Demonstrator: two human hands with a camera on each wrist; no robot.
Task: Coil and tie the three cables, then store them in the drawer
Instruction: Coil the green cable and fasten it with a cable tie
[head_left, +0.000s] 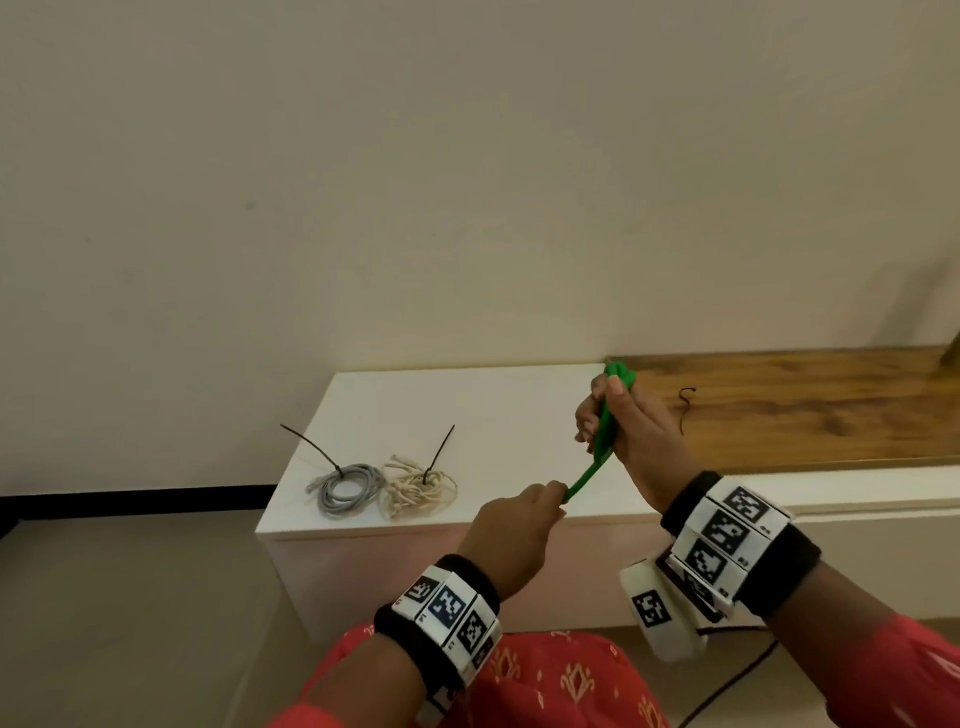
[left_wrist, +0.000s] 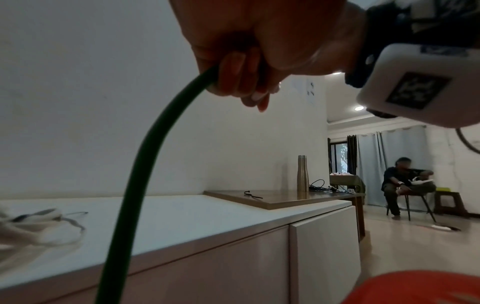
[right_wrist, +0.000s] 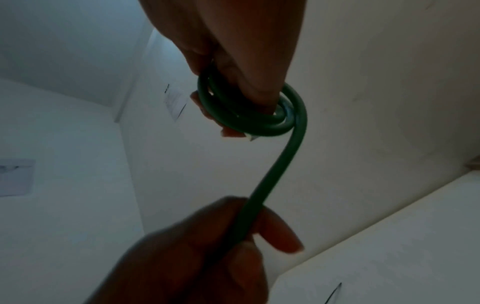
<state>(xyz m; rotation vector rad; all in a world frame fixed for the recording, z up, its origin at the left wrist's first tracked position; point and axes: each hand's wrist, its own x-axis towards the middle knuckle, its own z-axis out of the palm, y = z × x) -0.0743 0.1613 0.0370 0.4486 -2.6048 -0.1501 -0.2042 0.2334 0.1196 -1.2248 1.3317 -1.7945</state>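
My right hand grips a small coil of the green cable above the right end of the white cabinet top. In the right wrist view the coil wraps round its fingers. From the coil a free length runs down to my left hand, which pinches it; that hand shows low in the right wrist view. The left wrist view shows the green cable rising to my right hand. A grey cable coil and a beige cable coil lie on the cabinet, each with a black zip tie.
A loose black zip tie lies on the wooden top to the right. The cabinet fronts are closed. A steel bottle stands further along, and a person sits on a chair far behind.
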